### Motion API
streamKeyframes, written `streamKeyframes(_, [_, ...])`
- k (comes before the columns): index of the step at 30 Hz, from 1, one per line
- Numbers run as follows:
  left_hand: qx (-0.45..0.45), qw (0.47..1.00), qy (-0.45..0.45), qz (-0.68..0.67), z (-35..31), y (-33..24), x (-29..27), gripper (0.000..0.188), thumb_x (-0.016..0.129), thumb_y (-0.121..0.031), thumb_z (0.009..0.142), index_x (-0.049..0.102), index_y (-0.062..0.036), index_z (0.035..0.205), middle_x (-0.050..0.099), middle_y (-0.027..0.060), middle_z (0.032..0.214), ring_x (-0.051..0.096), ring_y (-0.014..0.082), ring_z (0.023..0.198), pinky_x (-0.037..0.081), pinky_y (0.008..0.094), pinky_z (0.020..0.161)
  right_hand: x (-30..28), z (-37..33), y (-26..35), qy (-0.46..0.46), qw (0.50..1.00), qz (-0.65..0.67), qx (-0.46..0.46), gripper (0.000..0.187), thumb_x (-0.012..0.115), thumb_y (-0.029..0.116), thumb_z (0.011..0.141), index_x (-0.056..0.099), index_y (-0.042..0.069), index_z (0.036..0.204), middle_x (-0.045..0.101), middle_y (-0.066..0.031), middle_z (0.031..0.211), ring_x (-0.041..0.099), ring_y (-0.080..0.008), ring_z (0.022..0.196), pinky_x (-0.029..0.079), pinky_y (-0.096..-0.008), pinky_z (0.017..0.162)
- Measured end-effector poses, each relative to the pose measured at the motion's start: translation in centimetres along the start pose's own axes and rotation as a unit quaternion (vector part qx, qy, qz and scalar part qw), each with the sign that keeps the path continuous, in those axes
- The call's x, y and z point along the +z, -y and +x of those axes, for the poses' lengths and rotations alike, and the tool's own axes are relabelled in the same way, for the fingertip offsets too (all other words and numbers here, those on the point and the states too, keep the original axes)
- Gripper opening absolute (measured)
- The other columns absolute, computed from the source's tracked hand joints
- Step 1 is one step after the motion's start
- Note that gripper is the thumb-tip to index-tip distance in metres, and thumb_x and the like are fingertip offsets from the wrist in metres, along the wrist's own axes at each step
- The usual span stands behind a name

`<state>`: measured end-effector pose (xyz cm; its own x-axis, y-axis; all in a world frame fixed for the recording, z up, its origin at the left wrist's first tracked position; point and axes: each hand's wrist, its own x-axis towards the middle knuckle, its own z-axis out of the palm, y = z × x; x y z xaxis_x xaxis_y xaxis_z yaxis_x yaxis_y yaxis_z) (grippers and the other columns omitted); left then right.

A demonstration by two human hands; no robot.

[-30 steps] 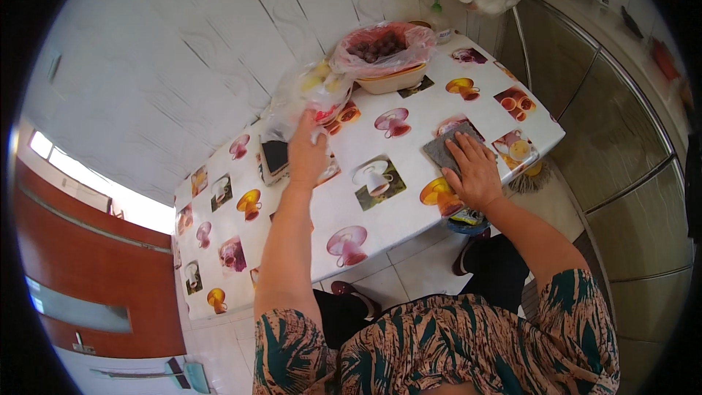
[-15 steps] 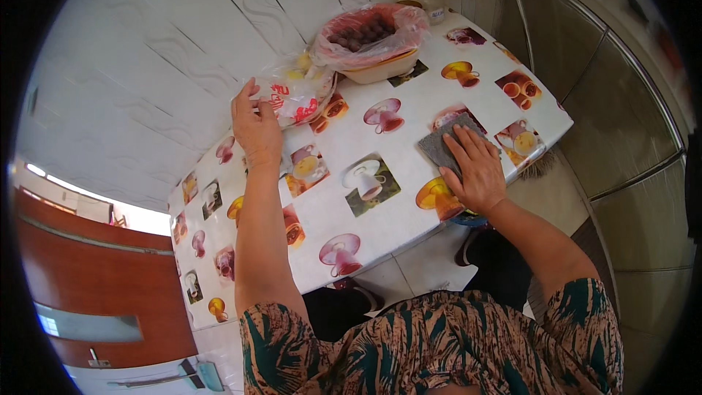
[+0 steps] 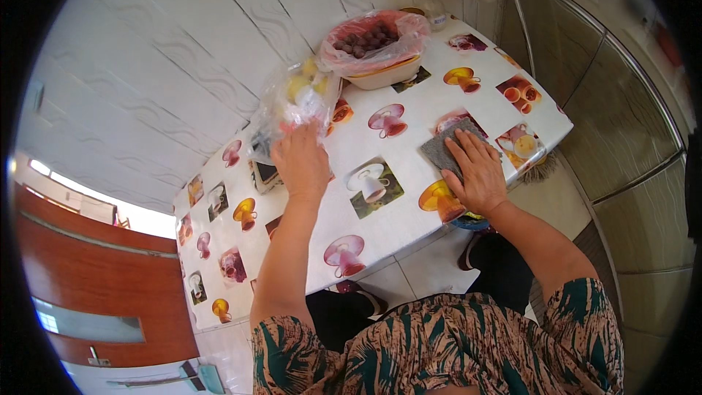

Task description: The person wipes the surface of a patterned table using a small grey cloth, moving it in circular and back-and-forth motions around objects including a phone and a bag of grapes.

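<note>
My left hand (image 3: pixel 303 162) is closed at the near edge of a clear plastic bag (image 3: pixel 297 108), its fingertips partly hidden in the crumpled film. Yellow fruit (image 3: pixel 298 88) shows through the far part of this bag. My right hand (image 3: pixel 477 170) lies flat, fingers outstretched, on a grey cloth (image 3: pixel 443 152) near the table's right side. Under both is a table (image 3: pixel 409 157) with a white cover printed with cups and saucers. Just left of my left hand, a dark object with a patterned edge (image 3: pixel 264 174) is partly covered by the bag.
At the back stands a cream basin (image 3: pixel 382 75) lined with a pinkish plastic bag, full of round dark purple fruit (image 3: pixel 367 39). A clear bottle with a green top (image 3: pixel 433 6) stands beside it near the wall. Cabinets (image 3: pixel 578 36) line the right; a reddish-brown door (image 3: pixel 88 271) is at left.
My left hand has moved right and nearer, drawing the bag's edge along and uncovering the dark object with the patterned edge. My right hand and the grey cloth have stayed in place.
</note>
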<state>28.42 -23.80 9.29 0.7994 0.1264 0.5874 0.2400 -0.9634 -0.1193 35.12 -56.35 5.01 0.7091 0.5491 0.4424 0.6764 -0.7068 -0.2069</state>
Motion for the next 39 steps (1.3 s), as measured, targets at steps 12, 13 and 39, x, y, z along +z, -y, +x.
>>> streamKeyframes(12, [0.021,0.993,0.014,-0.118,-5.4,0.1,0.6,0.056,0.067,-0.014,0.079,0.052,-0.0056,0.132,0.053,0.0108,0.131,0.044,0.0288,0.125,0.035,0.0441,0.101,0.3,0.1,0.2,-0.001,1.000,0.009,-0.010,0.055,0.055,0.037,0.089,0.050,0.007,0.136,0.043,-0.0171,0.144,0.038,-0.0310,0.134,0.026,-0.0447,0.109])
streamKeyframes(13, [0.020,0.991,0.010,-0.132,-5.9,0.4,0.0,0.054,0.066,-0.014,0.079,0.052,-0.0053,0.130,0.053,0.0113,0.130,0.045,0.0296,0.124,0.035,0.0442,0.100,0.3,0.0,0.1,0.002,1.000,0.005,-0.008,0.056,0.055,0.037,0.089,0.049,0.008,0.136,0.043,-0.0171,0.144,0.038,-0.0310,0.135,0.026,-0.0448,0.110])
streamKeyframes(39, [-0.209,0.965,0.043,-0.154,-13.7,6.1,-1.8,0.037,0.060,-0.024,0.088,0.055,-0.0020,0.117,0.055,0.0128,0.124,0.049,0.0308,0.116,0.039,0.0429,0.097,3.5,17.5,22.5,-0.078,0.963,0.103,-0.237,0.029,0.071,0.026,0.080,0.064,0.005,0.099,0.065,-0.0124,0.091,0.060,-0.0295,0.087,0.046,-0.0407,0.077])
